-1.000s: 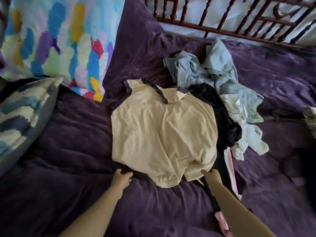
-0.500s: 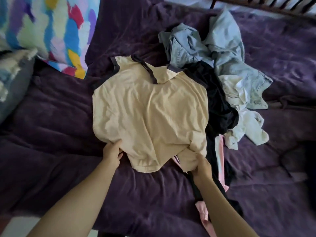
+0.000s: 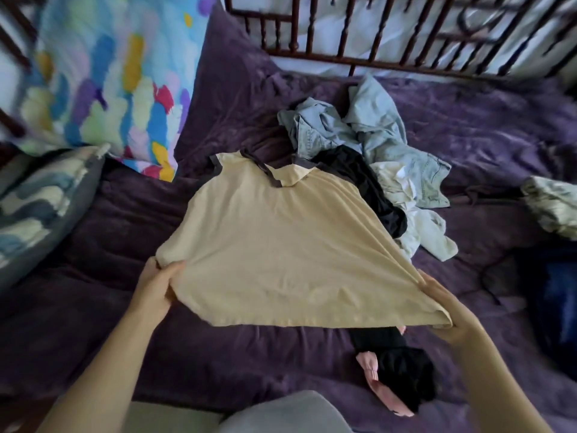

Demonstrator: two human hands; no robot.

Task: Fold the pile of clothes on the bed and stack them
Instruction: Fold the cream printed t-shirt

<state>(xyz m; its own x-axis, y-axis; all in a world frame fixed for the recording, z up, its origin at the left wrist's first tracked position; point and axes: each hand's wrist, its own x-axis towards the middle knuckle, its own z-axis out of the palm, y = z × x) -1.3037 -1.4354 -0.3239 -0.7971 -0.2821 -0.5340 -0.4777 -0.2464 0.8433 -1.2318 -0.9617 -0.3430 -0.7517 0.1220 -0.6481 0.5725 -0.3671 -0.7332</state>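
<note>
The hands are both holding the yellow shirt by its near hem: the left hand is pinching the left corner and the right hand is pinching the right corner. A second ago they were only arriving at the hem while the shirt was lying rounded and crumpled; now they are drawing the corners apart and up, so the cloth is stretching into a taut, smooth fan. Its dark-trimmed collar end is resting on the bed, with the right shoulder lying over the black garment at the edge of the pile. Behind it the denim piece and the pale garment are lying tangled, and a black and pink garment is trailing out below the right hand.

This is looking like the opening of the first fold: the shirt is being flattened and pulled free of the heap. No fold is showing yet and nothing is stacked, so nearly all the work is waiting
</note>
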